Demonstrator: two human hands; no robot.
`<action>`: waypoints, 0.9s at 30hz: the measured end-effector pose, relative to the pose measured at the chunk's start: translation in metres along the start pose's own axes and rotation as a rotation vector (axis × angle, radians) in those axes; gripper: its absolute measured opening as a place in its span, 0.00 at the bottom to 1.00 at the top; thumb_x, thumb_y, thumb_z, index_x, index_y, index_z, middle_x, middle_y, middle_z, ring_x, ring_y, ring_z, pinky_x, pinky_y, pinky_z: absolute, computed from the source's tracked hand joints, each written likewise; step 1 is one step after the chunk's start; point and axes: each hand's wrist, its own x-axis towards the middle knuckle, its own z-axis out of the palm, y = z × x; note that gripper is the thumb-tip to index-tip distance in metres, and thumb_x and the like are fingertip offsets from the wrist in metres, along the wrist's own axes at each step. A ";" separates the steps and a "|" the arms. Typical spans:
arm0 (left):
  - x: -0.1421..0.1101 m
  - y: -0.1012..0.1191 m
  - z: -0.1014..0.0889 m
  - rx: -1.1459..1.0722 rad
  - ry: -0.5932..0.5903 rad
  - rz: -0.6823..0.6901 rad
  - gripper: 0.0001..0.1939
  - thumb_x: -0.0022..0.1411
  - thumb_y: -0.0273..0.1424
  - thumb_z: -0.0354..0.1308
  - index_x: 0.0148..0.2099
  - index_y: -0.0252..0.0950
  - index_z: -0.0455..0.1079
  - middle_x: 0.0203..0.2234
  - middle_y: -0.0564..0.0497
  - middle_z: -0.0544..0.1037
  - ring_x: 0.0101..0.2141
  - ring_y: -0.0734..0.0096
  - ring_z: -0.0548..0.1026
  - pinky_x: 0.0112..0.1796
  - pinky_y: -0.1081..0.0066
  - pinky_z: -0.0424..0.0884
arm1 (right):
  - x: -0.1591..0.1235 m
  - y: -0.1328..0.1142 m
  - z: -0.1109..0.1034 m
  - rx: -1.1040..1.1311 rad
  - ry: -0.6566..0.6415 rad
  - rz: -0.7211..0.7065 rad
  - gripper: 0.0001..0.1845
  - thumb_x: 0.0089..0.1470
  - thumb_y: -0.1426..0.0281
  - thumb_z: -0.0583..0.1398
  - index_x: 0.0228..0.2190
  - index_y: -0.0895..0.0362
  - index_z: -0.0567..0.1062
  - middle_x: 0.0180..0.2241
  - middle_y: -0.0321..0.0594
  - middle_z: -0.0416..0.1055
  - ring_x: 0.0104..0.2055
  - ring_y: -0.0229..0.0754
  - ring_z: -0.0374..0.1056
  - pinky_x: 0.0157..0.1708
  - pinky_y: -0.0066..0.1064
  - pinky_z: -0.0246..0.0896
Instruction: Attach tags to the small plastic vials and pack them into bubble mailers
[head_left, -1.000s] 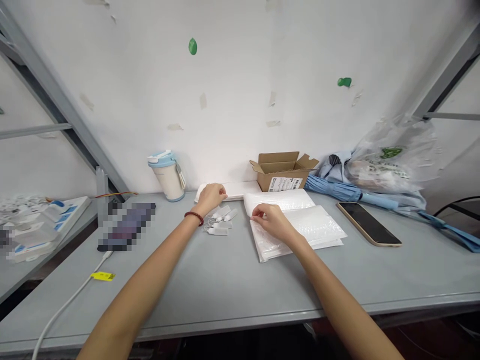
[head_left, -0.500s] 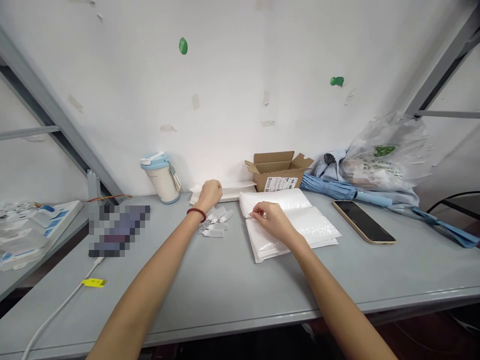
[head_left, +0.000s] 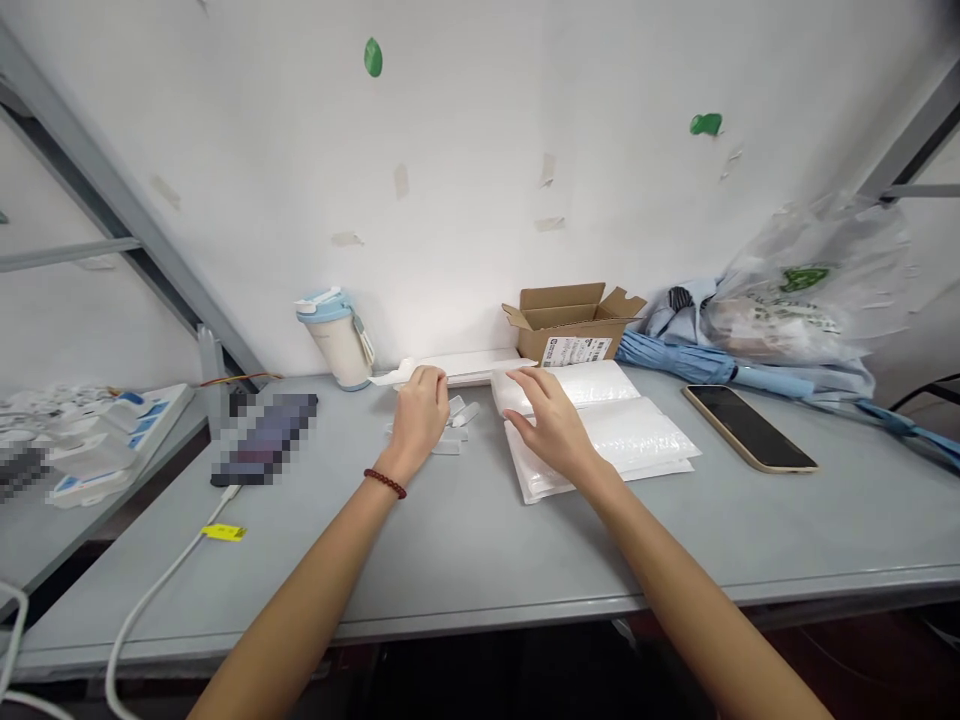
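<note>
My left hand (head_left: 421, 408), with a dark red bead bracelet on the wrist, is closed in a pinch in front of a stack of white paper strips (head_left: 480, 364). What its fingertips hold, if anything, is hidden. The strip beside it curls up at the left end. Partly behind this hand lie several small translucent plastic pieces (head_left: 454, 432). My right hand (head_left: 551, 415) hovers over or rests on white bubble-wrap bags (head_left: 637, 430), with thumb and fingers apart; contact cannot be made out.
An open cardboard box (head_left: 574, 320) stands against the wall, and a blue-lidded cup (head_left: 337, 340) at left. On the right are a phone (head_left: 750, 428), a folded blue umbrella (head_left: 682, 358) and a plastic bag (head_left: 810, 300). A white cable (head_left: 161, 590) crosses the left side.
My left hand has drawn back toward me, and the paper strip's left end now curls up. My right hand has gone from a pinch to spread fingers. The view has tilted slightly.
</note>
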 end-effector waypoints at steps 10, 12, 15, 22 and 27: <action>-0.027 0.047 0.007 -0.122 0.029 0.496 0.11 0.64 0.22 0.44 0.45 0.33 0.65 0.39 0.43 0.75 0.41 0.67 0.75 0.42 0.69 0.72 | -0.001 -0.005 -0.002 -0.411 0.009 -0.010 0.22 0.53 0.79 0.52 0.49 0.56 0.68 0.54 0.50 0.63 0.55 0.52 0.55 0.52 0.47 0.45; -0.033 0.052 0.008 -0.181 -0.022 0.547 0.11 0.64 0.22 0.44 0.45 0.33 0.66 0.39 0.43 0.75 0.41 0.68 0.75 0.41 0.69 0.73 | -0.002 -0.004 -0.003 -0.418 -0.028 0.011 0.22 0.53 0.79 0.50 0.49 0.57 0.68 0.54 0.51 0.63 0.56 0.51 0.54 0.53 0.48 0.43; -0.037 0.055 0.009 -0.254 -0.048 0.562 0.10 0.64 0.24 0.45 0.42 0.34 0.67 0.40 0.43 0.75 0.40 0.67 0.75 0.40 0.69 0.73 | -0.003 -0.001 -0.003 -0.424 -0.152 0.050 0.24 0.53 0.79 0.49 0.52 0.59 0.66 0.56 0.54 0.60 0.57 0.52 0.53 0.52 0.46 0.47; -0.028 0.043 0.007 -0.150 0.065 0.414 0.08 0.62 0.27 0.48 0.39 0.35 0.69 0.42 0.41 0.72 0.41 0.63 0.71 0.42 0.63 0.70 | -0.004 0.006 -0.002 -0.482 -0.334 0.148 0.29 0.56 0.81 0.43 0.58 0.59 0.59 0.59 0.54 0.57 0.57 0.52 0.56 0.48 0.45 0.54; -0.014 0.026 -0.005 -0.183 0.280 0.035 0.10 0.61 0.31 0.51 0.43 0.34 0.68 0.47 0.39 0.69 0.50 0.58 0.66 0.49 0.56 0.64 | -0.004 0.005 -0.003 -0.492 -0.341 0.170 0.32 0.54 0.84 0.41 0.59 0.58 0.57 0.59 0.53 0.57 0.60 0.52 0.54 0.50 0.48 0.54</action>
